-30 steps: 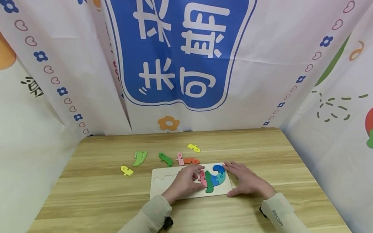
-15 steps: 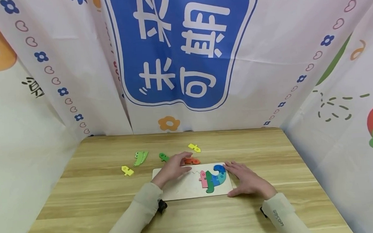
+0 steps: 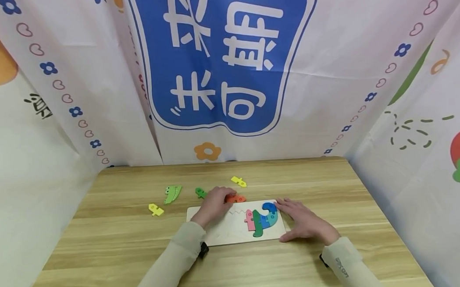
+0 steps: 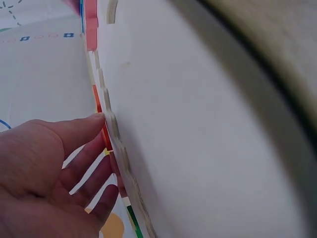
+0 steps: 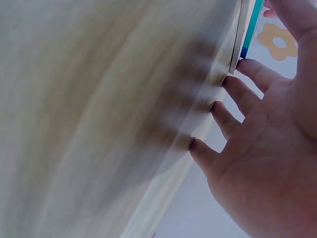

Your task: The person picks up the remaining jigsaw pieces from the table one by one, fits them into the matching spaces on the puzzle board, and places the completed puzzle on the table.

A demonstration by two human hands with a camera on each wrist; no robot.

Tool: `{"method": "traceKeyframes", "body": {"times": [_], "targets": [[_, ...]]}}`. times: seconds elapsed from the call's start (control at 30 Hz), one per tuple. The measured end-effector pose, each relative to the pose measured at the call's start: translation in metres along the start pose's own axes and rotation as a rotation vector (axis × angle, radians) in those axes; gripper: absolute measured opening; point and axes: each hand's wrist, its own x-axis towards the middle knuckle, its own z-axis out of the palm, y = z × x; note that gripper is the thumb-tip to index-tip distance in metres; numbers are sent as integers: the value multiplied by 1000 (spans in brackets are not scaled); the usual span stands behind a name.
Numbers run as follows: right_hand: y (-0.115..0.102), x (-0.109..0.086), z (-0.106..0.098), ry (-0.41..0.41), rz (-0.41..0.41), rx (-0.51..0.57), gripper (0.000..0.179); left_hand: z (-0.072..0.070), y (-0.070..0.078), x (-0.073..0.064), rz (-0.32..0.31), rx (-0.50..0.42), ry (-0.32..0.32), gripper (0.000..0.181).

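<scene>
A pale wooden puzzle board (image 3: 223, 234) lies flat, with a pink piece (image 3: 250, 221), a green leg-shaped piece (image 3: 257, 227) and blue tail pieces (image 3: 271, 209) together on its right side. My left hand (image 3: 214, 206) reaches over the board's far edge and pinches an orange puzzle piece (image 3: 239, 199) lying just behind it. In the left wrist view, the thumb is on the near side of the orange piece (image 4: 97, 99) and the fingers are beyond it. My right hand (image 3: 304, 222) rests with spread fingers along the board's right edge; its fingertips touch down there in the right wrist view.
Behind the board lie a dark green piece (image 3: 200, 192), partly covered by my left hand, and a yellow piece (image 3: 238, 181). Farther left are a light green crocodile head (image 3: 172, 194) and another yellow piece (image 3: 156, 210). Printed cloth (image 3: 312, 125) hangs around the wooden table (image 3: 117, 238).
My left hand has left the pink piece on the board, moved back and left to the loose pieces, and drawn its fingers in at the orange one. The right hand has stayed put.
</scene>
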Motion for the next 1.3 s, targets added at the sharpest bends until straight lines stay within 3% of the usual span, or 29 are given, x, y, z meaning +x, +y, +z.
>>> {"method": "traceKeyframes", "body": {"times": [0.23, 0.53, 0.63, 0.87, 1.1, 1.3], "targets": [[-1, -1, -1, 4, -15, 7, 108, -1, -1, 4, 2, 7, 7, 32], [-1, 0, -1, 1, -29, -2, 108, -3, 0, 2, -3, -63, 10, 30], [-1, 0, -1, 1, -23, -6, 107, -4, 0, 2, 1, -142, 27, 28], [-2, -1, -2, -1, -11, 2, 107, -9, 1, 2, -18, -427, 40, 26], [-1, -2, 0, 0, -27, 7, 108, -17, 4, -3, -47, -682, -31, 52], [0, -2, 1, 4, -31, 13, 108, -19, 8, -6, -83, -832, -90, 48]]}}
